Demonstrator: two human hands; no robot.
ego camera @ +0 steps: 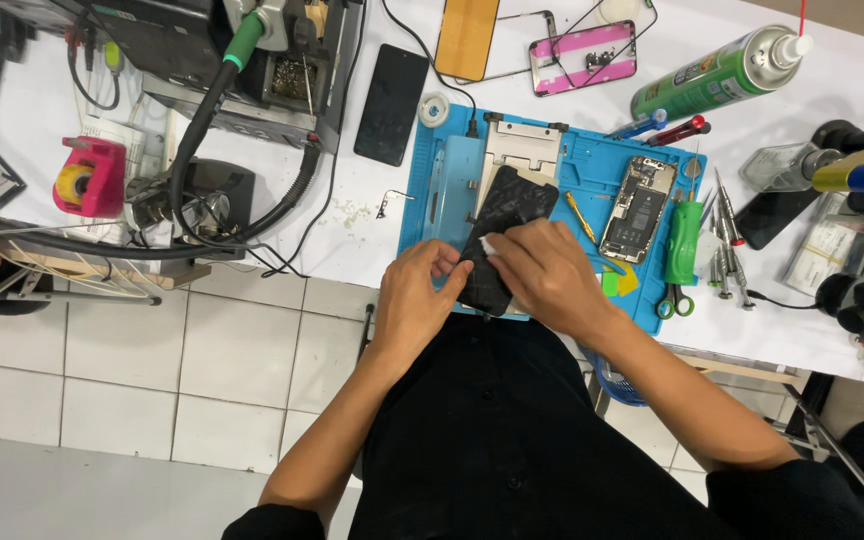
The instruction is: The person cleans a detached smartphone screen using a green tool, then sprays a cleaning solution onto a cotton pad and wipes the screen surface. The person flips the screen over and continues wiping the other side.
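A black phone screen panel (507, 215) lies tilted on the blue work mat (577, 160) at the table's near edge. My left hand (414, 300) grips the panel's near left edge. My right hand (552, 275) presses a small white pad (488, 245) onto the panel's near part. An opened phone body (637, 208) with its insides showing lies on the mat to the right of my right hand.
A green spray can (722, 70) lies at the back right. Tweezers and screwdrivers (722, 235), a green tool (684, 240) and scissors (674, 300) sit right of the mat. A black phone (392, 103), a soldering station (252, 70) and a pink tape holder (90, 178) are on the left.
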